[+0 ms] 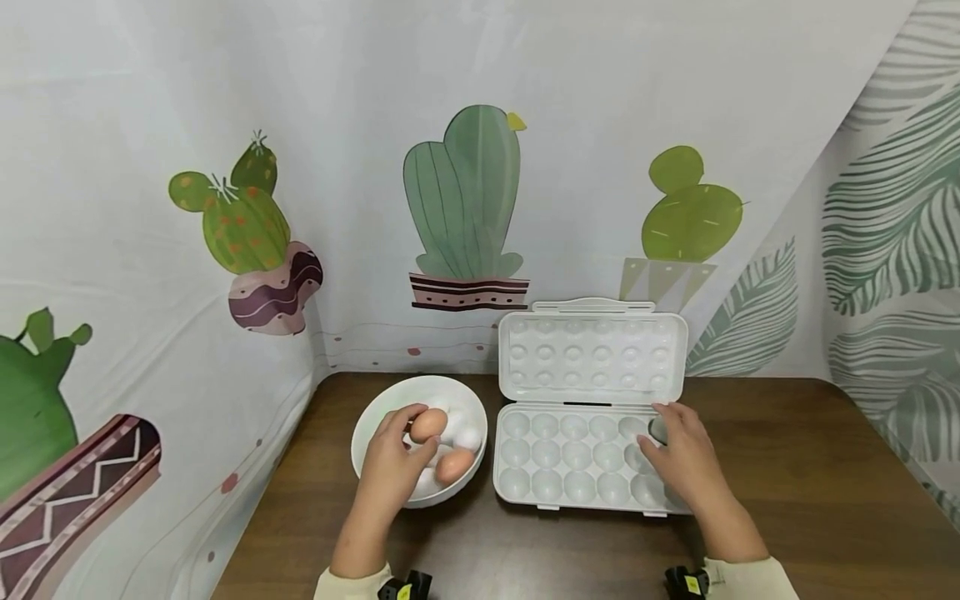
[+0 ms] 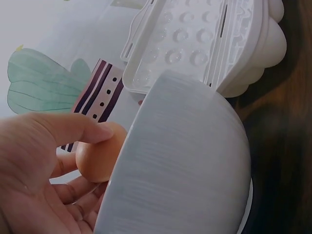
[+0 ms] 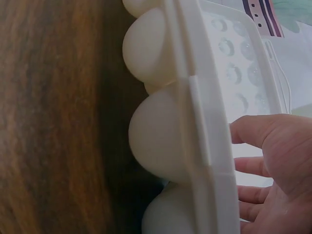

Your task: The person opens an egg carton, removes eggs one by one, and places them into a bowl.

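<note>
My left hand [image 1: 397, 454] pinches a brown egg [image 1: 428, 425] between thumb and fingers, over the white bowl [image 1: 371, 406]. In the left wrist view, that egg shows beside the bowl's outer wall. Another brown egg [image 1: 454, 466] and several white eggs [image 1: 468, 439] lie in the bowl. My right hand [image 1: 686, 454] reaches into the back right corner of an opened white egg carton [image 1: 547, 502]. Its thumb and fingers are around a dark grey-green egg [image 1: 657, 430], mostly covered by the hand. The carton wall hides that egg in the right wrist view.
The carton's dimpled lid [image 1: 592, 360] stands raised at the back, near the cactus-printed cloth [image 1: 360, 275]. Rows of round cups [image 1: 574, 454] fill the carton's base. Bowl and carton sit side by side on the brown wooden table [image 1: 517, 554].
</note>
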Tool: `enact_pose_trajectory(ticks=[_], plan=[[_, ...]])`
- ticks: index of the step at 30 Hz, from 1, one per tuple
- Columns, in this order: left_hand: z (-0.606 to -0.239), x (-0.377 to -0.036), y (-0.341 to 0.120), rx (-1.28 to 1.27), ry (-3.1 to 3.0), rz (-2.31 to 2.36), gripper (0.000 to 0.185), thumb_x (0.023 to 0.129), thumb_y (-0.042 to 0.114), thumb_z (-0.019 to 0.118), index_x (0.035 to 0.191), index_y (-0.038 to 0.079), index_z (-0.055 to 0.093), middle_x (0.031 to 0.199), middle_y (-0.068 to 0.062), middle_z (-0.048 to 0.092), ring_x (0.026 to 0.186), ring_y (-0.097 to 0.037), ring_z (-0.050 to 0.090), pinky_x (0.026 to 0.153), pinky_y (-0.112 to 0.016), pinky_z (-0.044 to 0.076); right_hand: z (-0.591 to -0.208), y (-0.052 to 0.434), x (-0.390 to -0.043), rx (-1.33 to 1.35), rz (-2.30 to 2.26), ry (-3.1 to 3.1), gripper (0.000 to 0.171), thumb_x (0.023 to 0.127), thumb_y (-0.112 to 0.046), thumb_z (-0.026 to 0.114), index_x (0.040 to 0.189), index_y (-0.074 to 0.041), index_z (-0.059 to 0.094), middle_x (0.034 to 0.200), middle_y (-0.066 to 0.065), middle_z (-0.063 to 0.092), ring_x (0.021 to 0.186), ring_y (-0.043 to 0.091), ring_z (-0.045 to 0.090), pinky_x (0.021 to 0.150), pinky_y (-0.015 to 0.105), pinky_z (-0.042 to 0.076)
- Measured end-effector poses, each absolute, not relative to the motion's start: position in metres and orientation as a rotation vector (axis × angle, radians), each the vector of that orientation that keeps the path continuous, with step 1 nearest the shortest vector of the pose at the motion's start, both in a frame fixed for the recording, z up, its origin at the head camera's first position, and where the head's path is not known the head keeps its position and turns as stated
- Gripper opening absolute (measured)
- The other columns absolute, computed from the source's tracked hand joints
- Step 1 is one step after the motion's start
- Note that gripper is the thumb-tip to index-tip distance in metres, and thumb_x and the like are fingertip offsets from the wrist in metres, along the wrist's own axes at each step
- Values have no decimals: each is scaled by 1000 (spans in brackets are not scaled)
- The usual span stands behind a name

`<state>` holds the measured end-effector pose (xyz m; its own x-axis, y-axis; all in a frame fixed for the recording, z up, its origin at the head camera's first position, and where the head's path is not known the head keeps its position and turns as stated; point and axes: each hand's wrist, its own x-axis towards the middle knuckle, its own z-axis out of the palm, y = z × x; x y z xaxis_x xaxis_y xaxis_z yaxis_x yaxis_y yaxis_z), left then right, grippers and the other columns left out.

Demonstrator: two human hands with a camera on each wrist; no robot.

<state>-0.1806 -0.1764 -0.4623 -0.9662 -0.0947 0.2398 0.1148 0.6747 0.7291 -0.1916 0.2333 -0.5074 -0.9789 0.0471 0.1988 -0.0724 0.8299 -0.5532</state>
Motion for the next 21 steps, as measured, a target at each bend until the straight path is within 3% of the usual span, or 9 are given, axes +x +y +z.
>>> enact_pose_trajectory(ticks=[9, 16, 21], plan=[[-462, -180, -176, 60, -2687, -1149, 50, 85, 16, 75, 132, 9, 62, 124, -10, 57, 104, -23, 56, 84, -33, 46, -511, 238, -192, -1, 871, -2855, 62, 93, -20, 67, 144, 8, 45, 145, 37, 37, 133, 58, 39, 107, 69, 35], [-464, -181, -178, 90, -2716, -1109, 49, 85, 14, 74, 132, 5, 62, 122, -13, 58, 108, -27, 58, 94, -42, 46, -510, 238, -192, -38, 859, -2904, 64, 93, -20, 67, 145, 7, 43, 147, 37, 35, 134, 57, 37, 107, 70, 35], [-469, -183, -181, 99, -2699, -1074, 50, 85, 13, 74, 132, 2, 62, 125, -18, 58, 119, -35, 58, 103, -48, 46, -511, 240, -192, -27, 830, -2882, 59, 92, -18, 67, 142, 7, 47, 143, 37, 39, 131, 57, 39, 105, 69, 36]])
